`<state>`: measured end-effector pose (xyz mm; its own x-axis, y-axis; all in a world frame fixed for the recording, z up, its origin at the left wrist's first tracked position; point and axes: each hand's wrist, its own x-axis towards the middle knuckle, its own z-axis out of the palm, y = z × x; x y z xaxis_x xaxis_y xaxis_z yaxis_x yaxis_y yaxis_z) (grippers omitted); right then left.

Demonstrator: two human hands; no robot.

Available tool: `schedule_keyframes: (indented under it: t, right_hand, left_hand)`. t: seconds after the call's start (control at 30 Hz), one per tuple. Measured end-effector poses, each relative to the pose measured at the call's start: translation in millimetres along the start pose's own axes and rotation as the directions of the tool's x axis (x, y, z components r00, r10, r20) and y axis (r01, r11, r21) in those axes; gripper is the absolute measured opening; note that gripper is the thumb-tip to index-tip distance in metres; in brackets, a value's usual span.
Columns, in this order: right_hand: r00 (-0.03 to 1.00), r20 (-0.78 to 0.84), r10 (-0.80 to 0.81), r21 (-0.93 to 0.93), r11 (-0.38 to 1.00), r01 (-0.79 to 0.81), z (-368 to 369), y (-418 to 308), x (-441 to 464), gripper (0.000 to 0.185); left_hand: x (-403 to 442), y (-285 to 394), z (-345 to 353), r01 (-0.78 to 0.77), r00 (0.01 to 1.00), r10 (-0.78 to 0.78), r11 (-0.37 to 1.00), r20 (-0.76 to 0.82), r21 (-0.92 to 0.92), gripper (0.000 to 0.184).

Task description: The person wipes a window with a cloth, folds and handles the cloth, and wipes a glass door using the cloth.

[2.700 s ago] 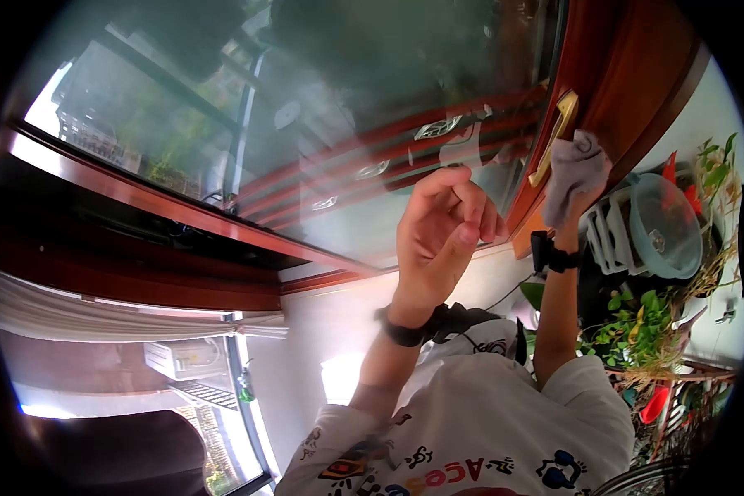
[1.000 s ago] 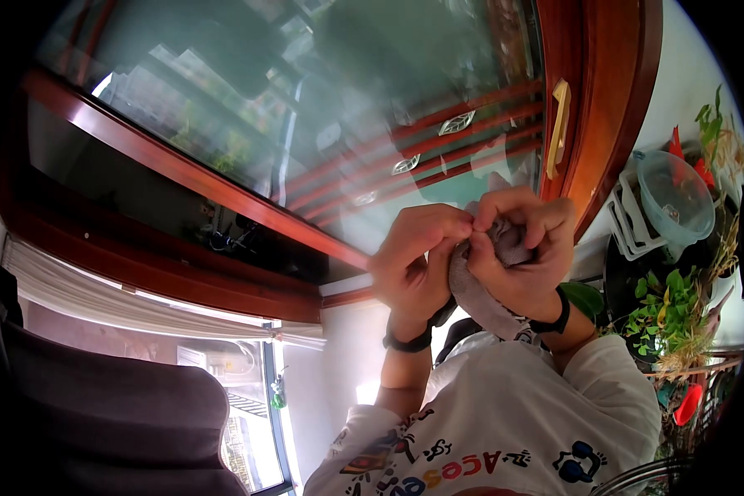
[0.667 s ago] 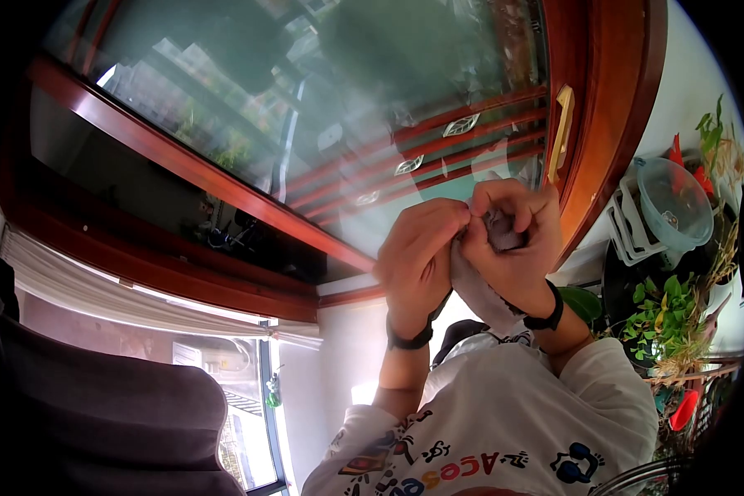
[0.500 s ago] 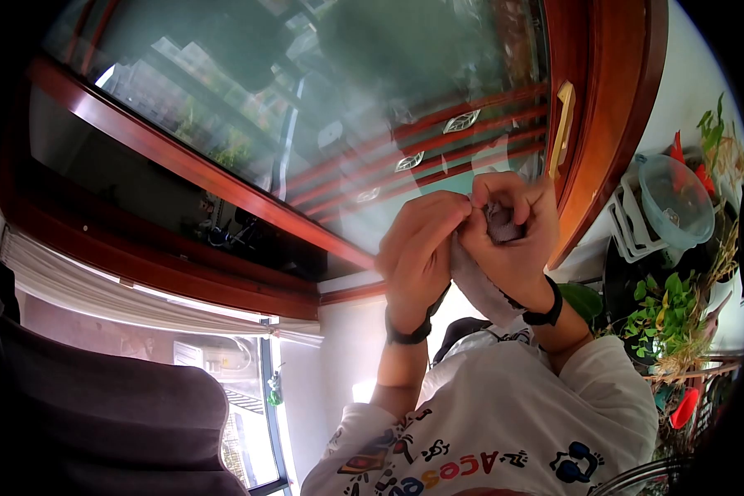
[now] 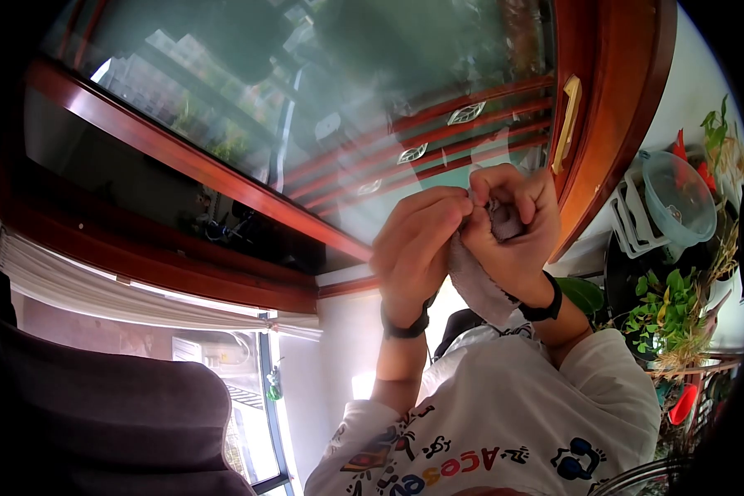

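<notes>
A grey cloth [image 5: 478, 285] is bunched between my two hands, its lower part hanging down toward my wrists. My left hand [image 5: 422, 248] is closed in a pinch, its fingertips on the cloth's upper edge and against the fingers beside them. Curled around the cloth, my right hand [image 5: 514, 227] has a grey fold showing inside the ring of its fingers. Behind both hands stands a glass pane [image 5: 347, 99] in a red-brown wooden frame [image 5: 198, 165]. A gold-coloured handle [image 5: 566, 124] is on the frame, up and right of my right hand.
At the right are a clear plastic basin [image 5: 678, 198], a white rack [image 5: 632, 219] and green plants [image 5: 665, 310]. A dark padded seat [image 5: 116, 413] fills the lower left, below a pale curtain [image 5: 140, 289]. A red object [image 5: 684, 403] lies low at the right.
My right hand has come away from beside the handle with the cloth, and my left hand has closed on the cloth. Lately both hands have moved slightly upward, still together.
</notes>
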<state>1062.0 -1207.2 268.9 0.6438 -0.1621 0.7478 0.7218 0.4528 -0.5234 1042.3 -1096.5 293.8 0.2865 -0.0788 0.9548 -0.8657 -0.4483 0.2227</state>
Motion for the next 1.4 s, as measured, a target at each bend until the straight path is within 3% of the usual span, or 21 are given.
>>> schedule_keyframes:
  t: [0.1, 0.2, 0.3, 0.43, 0.8, 0.9, 1.0, 1.1, 1.4]
  right_hand:
    - [0.999, 0.035, 0.009, 0.025, 1.000, -0.010, 1, -2, 1, 0.042]
    - [0.998, 0.062, -0.017, 0.004, 1.000, 0.017, 2, -4, 0, 0.043]
    - [0.998, 0.045, -0.046, -0.017, 0.999, 0.047, 2, 1, 0, 0.043]
    - [0.997, 0.036, -0.070, 0.033, 0.997, 0.069, 4, 6, 3, 0.044]
    - [0.998, 0.009, -0.065, -0.005, 0.998, 0.065, -1, 18, 10, 0.044]
    - [1.000, 0.010, -0.020, -0.023, 1.000, 0.020, -4, 15, 14, 0.043]
    - [1.000, -0.002, 0.011, -0.014, 1.000, -0.011, -7, 14, 18, 0.042]
    - [1.000, -0.015, 0.022, -0.023, 0.999, -0.023, -8, 15, 20, 0.041]
    - [0.995, -0.073, 0.066, 0.002, 0.998, -0.066, -11, 16, 23, 0.040]
  left_hand:
    - [3, -3, 0, 0.002, 0.999, -0.001, 1.000, -0.032, 0.019, 0.028]
    - [3, 0, -10, 0.205, 0.979, -0.205, 0.978, 0.015, 0.031, 0.016]
    - [10, 4, -9, 0.297, 0.954, -0.301, 0.947, -0.012, -0.125, 0.007]
    - [3, -7, -4, 0.257, 0.960, -0.274, 0.943, -0.058, -0.212, 0.007]
    - [12, -19, 1, 0.253, 0.967, -0.255, 0.960, -0.002, -0.118, 0.007]
    - [14, -18, 3, 0.180, 0.983, -0.180, 0.983, 0.038, 0.023, 0.015]
    - [11, -29, 12, -0.051, 0.999, 0.051, 0.999, 0.007, -0.018, 0.029]
    - [12, -34, 15, -0.135, 0.991, 0.136, 0.990, 0.021, -0.040, 0.040]
    - [19, -34, 14, -0.198, 0.970, 0.192, 0.980, 0.149, 0.027, 0.042]
